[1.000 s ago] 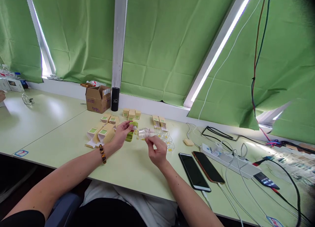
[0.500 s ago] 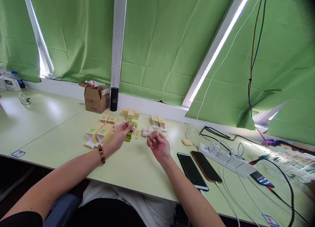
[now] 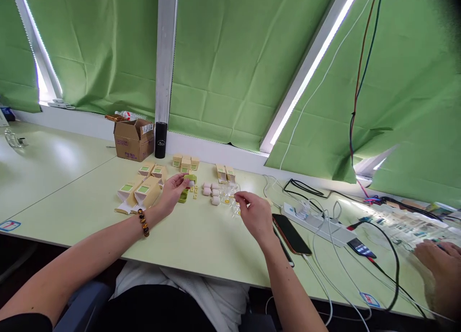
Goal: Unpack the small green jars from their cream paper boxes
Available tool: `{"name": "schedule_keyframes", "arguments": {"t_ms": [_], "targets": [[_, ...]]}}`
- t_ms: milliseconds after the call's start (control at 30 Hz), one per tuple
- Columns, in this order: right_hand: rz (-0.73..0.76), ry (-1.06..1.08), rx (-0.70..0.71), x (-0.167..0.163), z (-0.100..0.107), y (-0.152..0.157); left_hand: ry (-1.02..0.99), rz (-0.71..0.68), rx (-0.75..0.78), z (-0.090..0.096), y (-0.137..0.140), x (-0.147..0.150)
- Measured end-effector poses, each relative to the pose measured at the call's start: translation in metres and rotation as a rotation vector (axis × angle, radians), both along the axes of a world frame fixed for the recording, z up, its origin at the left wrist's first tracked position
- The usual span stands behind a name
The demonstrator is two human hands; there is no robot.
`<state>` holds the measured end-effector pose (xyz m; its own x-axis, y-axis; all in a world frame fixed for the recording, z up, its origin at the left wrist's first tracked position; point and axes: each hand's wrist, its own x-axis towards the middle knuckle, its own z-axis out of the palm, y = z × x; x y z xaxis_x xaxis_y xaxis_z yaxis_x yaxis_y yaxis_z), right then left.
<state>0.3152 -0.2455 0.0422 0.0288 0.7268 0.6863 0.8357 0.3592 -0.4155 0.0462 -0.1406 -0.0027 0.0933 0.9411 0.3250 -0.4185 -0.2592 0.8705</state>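
My left hand (image 3: 173, 192), closed, holds a small green case (image 3: 192, 178) with a pale pinkish piece at its underside. Just below it another green case (image 3: 183, 196) rests on the table beside several tiny yellow pieces (image 3: 195, 192). My right hand (image 3: 256, 216), its back turned up, has thumb and fingers drawn together at the edge of a pile of clear plastic pieces (image 3: 227, 194). Whatever its fingertips grip is too small to make out. Several pale pink blocks (image 3: 215, 200) sit between the two hands.
Cream boxes with green labels (image 3: 148, 190) stand at left and back. Behind them are a cardboard box (image 3: 131, 142) and a black cylinder (image 3: 160, 140). Rightward lie a phone (image 3: 292, 233), a cabled power strip (image 3: 320, 225) and another person's hand (image 3: 441, 260).
My right hand has moved right and turned from palm-up to back-up; the clear plastic it held is now down among the pile. More pink blocks show. My left hand keeps the green case.
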Motion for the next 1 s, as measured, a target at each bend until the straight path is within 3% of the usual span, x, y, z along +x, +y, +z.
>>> {"name": "schedule_keyframes", "arguments": {"t_ms": [200,500,867,1000], "targets": [[-0.147,-0.319,-0.227,0.006,-0.042,0.014,0.005,0.013,0.019,0.000,0.000,0.000],[-0.304,-0.474,-0.572,-0.002,-0.045,0.019,0.034,0.011,0.022,0.001,-0.001,-0.001],[-0.352,-0.518,-0.575,0.000,-0.048,0.022,0.024,0.007,0.020,0.001,0.000,0.000],[-0.304,-0.382,-0.460,0.002,-0.043,0.019,0.017,0.014,0.013,0.002,-0.001,0.001]]}}
